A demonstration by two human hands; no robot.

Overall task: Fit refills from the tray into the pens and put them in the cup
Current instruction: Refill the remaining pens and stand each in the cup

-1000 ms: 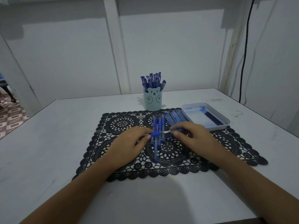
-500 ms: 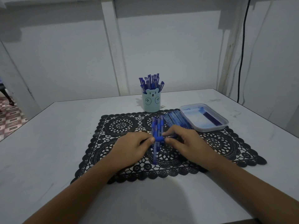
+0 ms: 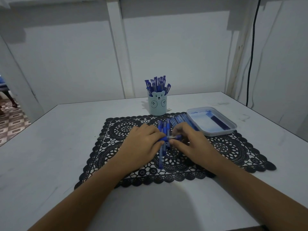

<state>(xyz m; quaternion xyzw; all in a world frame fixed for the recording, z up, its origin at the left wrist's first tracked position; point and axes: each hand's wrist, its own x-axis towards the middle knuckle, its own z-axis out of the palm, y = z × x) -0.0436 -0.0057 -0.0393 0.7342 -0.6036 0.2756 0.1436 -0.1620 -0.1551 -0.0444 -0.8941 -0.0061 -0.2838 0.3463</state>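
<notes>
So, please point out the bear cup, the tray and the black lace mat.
bear cup (image 3: 157, 105): head view, front wall below the bear face.
tray (image 3: 216, 132): head view, near rim.
black lace mat (image 3: 233, 147): head view, bare right part.

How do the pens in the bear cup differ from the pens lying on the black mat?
The pens in the bear cup stand upright, bunched together with ends pointing up; the pens on the mat lie flat, side by side. The bear cup holds its pens off the black mat, at its far edge; the mat pens lie between the left hand and right hand. Both groups are blue.
</notes>
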